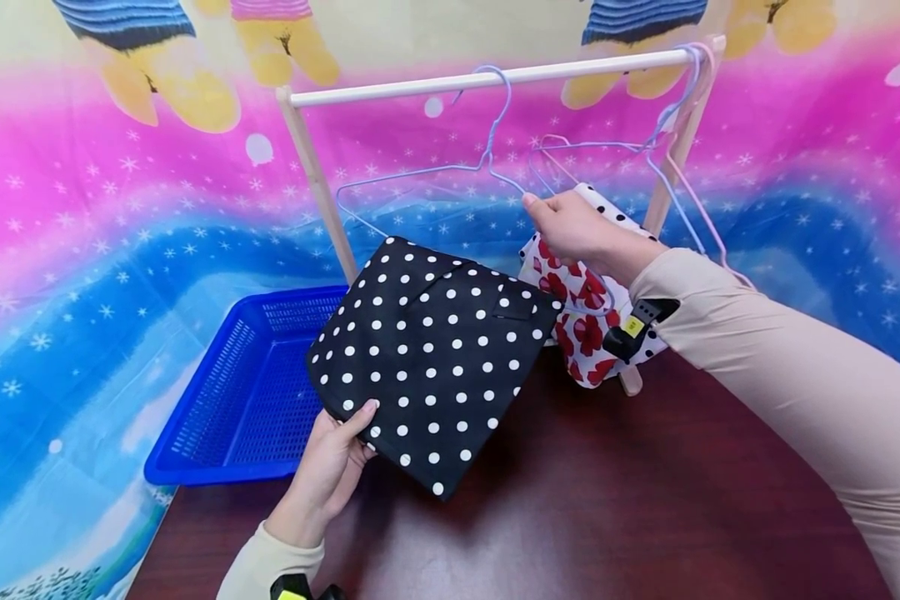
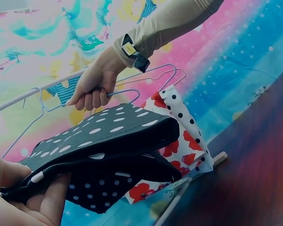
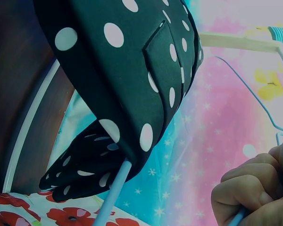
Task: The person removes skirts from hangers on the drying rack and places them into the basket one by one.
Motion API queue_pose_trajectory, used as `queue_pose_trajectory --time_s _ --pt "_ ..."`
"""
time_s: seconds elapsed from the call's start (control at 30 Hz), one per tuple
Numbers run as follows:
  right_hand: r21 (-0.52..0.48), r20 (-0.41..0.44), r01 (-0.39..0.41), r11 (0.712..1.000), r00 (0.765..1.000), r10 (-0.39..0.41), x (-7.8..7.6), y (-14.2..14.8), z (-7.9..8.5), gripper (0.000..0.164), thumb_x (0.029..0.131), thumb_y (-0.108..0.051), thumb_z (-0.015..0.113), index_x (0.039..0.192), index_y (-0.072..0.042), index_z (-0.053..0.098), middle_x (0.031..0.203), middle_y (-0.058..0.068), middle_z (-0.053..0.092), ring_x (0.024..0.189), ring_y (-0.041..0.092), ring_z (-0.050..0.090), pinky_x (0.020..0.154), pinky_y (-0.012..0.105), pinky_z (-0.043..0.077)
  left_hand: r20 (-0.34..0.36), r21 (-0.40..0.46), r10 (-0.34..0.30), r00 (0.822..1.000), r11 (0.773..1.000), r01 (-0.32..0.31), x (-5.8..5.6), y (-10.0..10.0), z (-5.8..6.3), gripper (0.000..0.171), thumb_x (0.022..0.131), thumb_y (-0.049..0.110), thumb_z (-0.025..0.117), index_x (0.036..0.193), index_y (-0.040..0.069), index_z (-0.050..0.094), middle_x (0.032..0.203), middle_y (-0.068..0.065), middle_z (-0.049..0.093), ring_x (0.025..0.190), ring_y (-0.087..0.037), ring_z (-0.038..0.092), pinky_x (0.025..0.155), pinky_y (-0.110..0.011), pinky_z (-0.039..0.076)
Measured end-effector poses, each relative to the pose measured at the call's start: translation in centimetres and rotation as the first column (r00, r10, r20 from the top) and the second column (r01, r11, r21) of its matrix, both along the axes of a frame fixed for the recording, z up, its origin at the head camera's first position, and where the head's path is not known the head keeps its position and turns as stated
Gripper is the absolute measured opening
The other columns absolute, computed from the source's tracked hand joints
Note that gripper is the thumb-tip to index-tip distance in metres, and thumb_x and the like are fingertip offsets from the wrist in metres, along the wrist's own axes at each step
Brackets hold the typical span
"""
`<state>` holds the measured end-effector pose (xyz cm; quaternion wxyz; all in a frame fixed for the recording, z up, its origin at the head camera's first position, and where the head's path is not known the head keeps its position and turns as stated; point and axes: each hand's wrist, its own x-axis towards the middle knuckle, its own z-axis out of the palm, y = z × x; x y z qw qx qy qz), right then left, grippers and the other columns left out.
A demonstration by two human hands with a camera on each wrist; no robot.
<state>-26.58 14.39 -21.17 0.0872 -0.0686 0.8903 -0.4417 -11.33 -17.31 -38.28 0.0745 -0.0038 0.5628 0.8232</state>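
A light blue wire hanger (image 1: 420, 172) hooks over the rack's bar. Draped through it is a black garment (image 1: 427, 350) with white polka dots and a small pocket-like flap near its top right. My right hand (image 1: 570, 227) grips the hanger's right shoulder, fingers curled round the wire in the right wrist view. Down at the garment's lower left edge, my left hand (image 1: 332, 458) pinches the cloth, thumb on top and fingers underneath. From the left wrist view, the garment (image 2: 113, 127) shows folded layers gaping at the side. Much of the hanger's lower part is hidden by the cloth.
A wooden rack (image 1: 592, 65) stands on the dark red table (image 1: 645, 500). White cloth with red flowers (image 1: 588, 333) and black-dotted white cloth hang at its right, near blue and pink hangers (image 1: 693, 179). A blue plastic basket (image 1: 195, 408) sits at the left; a patterned backdrop hangs behind.
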Motion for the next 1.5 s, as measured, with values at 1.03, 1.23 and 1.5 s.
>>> queue_pose_trajectory --time_s 1.03,1.23,1.5 --pt "0.004 0.007 0.026 1.0 1.0 -0.026 -0.2 0.0 -0.1 0.059 0.106 -0.056 0.03 0.066 -0.013 0.039 0.05 -0.004 0.034 0.044 0.014 0.034 0.048 0.029 0.033 -0.021 0.024 -0.004 1.0 1.0 0.004 0.8 -0.3 -0.6 0.014 0.107 0.015 0.05 0.121 0.016 0.052 0.101 0.01 0.074 0.088 -0.002 0.074 0.071 -0.019 0.057" --pt "-0.011 0.004 0.036 0.999 0.999 -0.036 -0.2 -0.1 -0.2 0.059 0.107 -0.055 0.03 0.066 -0.014 0.039 0.051 -0.005 0.033 0.045 0.013 0.033 0.048 0.027 0.032 -0.009 0.022 0.007 1.0 1.0 -0.007 1.0 -0.2 -0.8 0.014 0.107 0.014 0.05 0.12 0.016 0.053 0.101 0.009 0.074 0.087 -0.002 0.073 0.071 -0.019 0.057" --pt "-0.031 0.006 0.038 0.999 0.999 -0.038 -0.1 -0.1 -0.2 0.059 0.106 -0.056 0.03 0.066 -0.014 0.038 0.05 -0.005 0.033 0.044 0.013 0.032 0.047 0.027 0.031 -0.005 0.015 0.013 1.0 1.0 -0.013 1.2 0.0 -1.0 0.014 0.107 0.014 0.049 0.12 0.016 0.052 0.101 0.01 0.074 0.087 -0.002 0.073 0.07 -0.019 0.057"
